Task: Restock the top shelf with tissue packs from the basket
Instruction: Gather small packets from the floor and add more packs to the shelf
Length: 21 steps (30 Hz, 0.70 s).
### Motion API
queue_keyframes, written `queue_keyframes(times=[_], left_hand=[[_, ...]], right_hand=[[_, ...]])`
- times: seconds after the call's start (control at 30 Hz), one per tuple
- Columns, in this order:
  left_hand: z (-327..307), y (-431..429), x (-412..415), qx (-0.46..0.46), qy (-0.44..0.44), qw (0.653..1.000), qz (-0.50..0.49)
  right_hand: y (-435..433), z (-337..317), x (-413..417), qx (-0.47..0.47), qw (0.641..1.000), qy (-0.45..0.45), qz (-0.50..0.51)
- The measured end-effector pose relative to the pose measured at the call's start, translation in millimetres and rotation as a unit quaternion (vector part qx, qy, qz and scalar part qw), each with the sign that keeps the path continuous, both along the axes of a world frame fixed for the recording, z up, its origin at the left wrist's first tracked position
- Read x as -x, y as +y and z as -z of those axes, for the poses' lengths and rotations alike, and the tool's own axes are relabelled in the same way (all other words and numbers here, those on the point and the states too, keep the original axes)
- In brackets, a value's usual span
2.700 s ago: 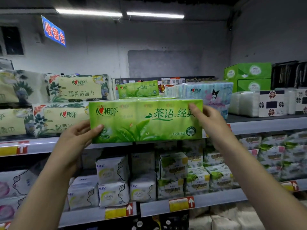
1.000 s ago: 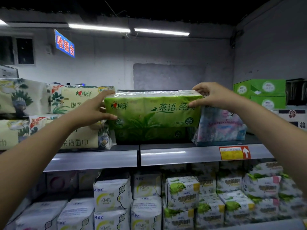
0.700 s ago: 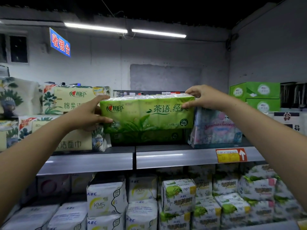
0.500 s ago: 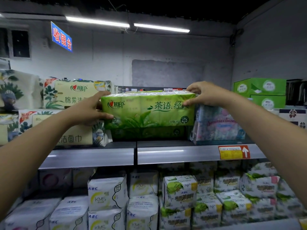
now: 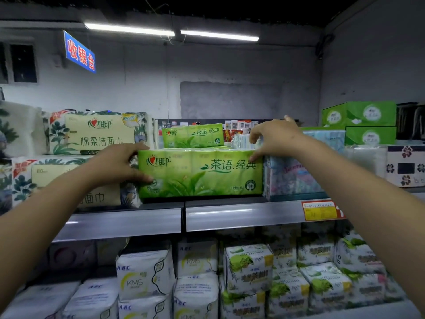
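A green tissue pack with a tea-leaf print sits at the front of the top shelf, its long side facing me. My left hand grips its left end, thumb across the front face. My right hand holds the upper right corner, fingers curled over the top and thumb on the front. A second green pack of the same kind lies farther back and higher. The basket is out of view.
Cream face-towel packs are stacked directly left of the green pack, and a blue patterned pack presses against its right. Green boxes and flower-print white packs stand far right. White and green packs fill the lower shelf.
The green pack has come down from its raised position to the shelf's front. Both hands stayed on its ends, and the right hand has shifted onto the top corner.
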<state>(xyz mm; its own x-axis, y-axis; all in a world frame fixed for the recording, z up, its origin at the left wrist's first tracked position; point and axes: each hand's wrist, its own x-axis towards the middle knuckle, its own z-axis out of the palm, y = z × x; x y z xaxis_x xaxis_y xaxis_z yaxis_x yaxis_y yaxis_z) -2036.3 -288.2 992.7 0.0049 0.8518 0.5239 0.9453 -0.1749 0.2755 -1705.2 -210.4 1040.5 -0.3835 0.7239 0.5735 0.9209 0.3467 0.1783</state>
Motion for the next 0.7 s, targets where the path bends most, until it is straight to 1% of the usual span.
queue_keyframes(times=[0.13, 0.3, 0.37, 0.47, 0.53, 0.7], left_hand=[[2, -1, 0, -0.008, 0.034, 0.999, -0.024], [0, -3, 2, 0.017, 0.088, 0.996, -0.018], [-1, -6, 3, 0.014, 0.078, 0.997, -0.004], [0, -10, 6, -0.024, 0.001, 0.998, 0.054], [3, -9, 7, -0.042, -0.033, 0.996, 0.068], [5, -5, 5, -0.065, -0.004, 0.997, 0.028]], right_hand=[[0, 2, -1, -0.01, 1.0, -0.012, -0.005], [1, -1, -2, -0.01, 0.999, -0.031, -0.003], [4, -3, -3, 0.006, 0.999, -0.043, -0.011], [10, -7, -4, 0.043, 0.998, -0.05, -0.023], [13, -9, -4, 0.054, 0.997, -0.055, -0.026], [16, -8, -3, 0.058, 0.996, -0.057, -0.031]])
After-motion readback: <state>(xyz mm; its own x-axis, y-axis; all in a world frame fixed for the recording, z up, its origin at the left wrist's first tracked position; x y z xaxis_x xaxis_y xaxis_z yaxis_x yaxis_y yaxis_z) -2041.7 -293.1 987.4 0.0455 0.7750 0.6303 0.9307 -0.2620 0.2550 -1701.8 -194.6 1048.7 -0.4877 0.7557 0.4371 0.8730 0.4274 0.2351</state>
